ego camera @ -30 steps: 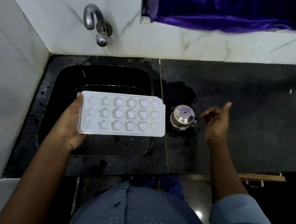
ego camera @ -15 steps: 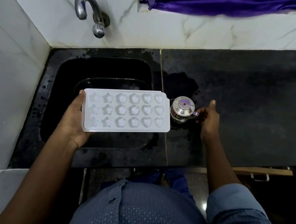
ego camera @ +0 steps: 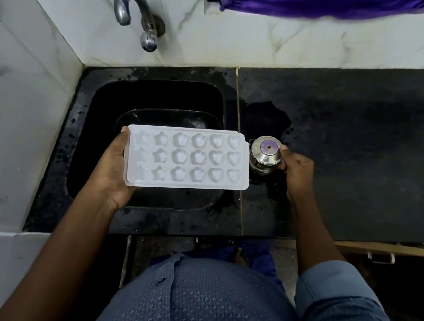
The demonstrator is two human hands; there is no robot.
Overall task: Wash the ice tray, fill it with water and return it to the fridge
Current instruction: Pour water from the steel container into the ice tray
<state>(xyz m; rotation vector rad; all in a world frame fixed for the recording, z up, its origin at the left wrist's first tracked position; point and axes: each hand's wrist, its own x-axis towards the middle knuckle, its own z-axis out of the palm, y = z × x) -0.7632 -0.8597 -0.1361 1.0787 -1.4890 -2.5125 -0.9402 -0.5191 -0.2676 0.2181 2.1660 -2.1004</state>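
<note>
The left hand [ego camera: 113, 166] gripped the white ice tray [ego camera: 188, 157] by one short end, cavities (stars, flowers, hearts) facing up, its long axis running away toward the right hand [ego camera: 298, 173] and level above the black sink [ego camera: 158, 91]. That hand closed on a small steel pot [ego camera: 265, 155] just past the tray's far end. No writing was legible.
</note>
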